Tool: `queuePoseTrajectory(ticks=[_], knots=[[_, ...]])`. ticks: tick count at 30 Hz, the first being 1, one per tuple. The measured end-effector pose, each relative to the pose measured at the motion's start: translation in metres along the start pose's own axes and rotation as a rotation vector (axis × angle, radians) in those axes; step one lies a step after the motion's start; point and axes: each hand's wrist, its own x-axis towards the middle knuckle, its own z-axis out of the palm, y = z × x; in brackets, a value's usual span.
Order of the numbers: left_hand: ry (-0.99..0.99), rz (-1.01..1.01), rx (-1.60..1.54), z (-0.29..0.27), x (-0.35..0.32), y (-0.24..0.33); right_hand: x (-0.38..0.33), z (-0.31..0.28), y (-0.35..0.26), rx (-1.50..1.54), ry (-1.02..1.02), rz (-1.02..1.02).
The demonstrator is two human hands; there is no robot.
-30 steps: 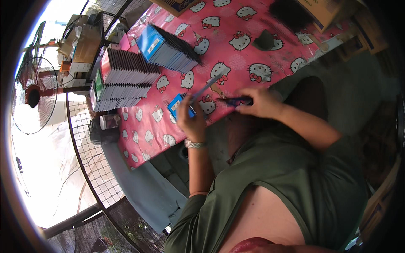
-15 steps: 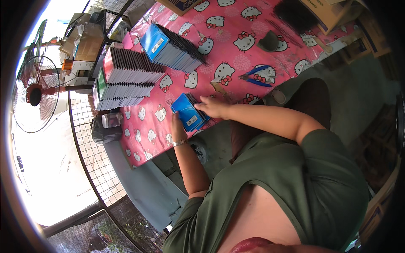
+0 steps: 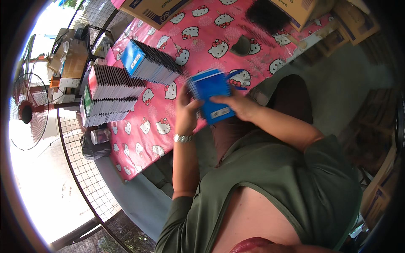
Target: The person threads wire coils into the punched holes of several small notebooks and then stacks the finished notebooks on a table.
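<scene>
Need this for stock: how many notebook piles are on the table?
3: the blue pile, the red pile at its left, and the green pile beside the red one. More may be hidden.

This looks like a small workshop: stacked spiral notebooks (image 3: 152, 65) and a heap of dark coils (image 3: 268, 17) share a pink-covered bench (image 3: 136, 146) with a cardboard carton (image 3: 157, 12), near a fan (image 3: 28, 112) and wire-mesh screen (image 3: 86, 162)

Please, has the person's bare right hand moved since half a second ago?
Yes, the right hand moved rightward, farther from the blue-topped stack of spiral-bound notebooks.
</scene>
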Motion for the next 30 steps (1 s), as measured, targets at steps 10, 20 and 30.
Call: queuePoseTrajectory(ticks=[10,20,30], knots=[[-0.711,0.198,0.088,0.132,0.12,-0.063,-0.024,-0.156,-0.026,-1.298,0.601,-1.017],[-0.734,0.087,0.072,0.117,0.127,-0.113,-0.02,-0.169,-0.016,-1.549,0.491,-0.95],[-0.263,0.107,0.134,0.038,0.107,0.077,0.025,-0.015,-0.152,-1.145,0.2,-0.777]])
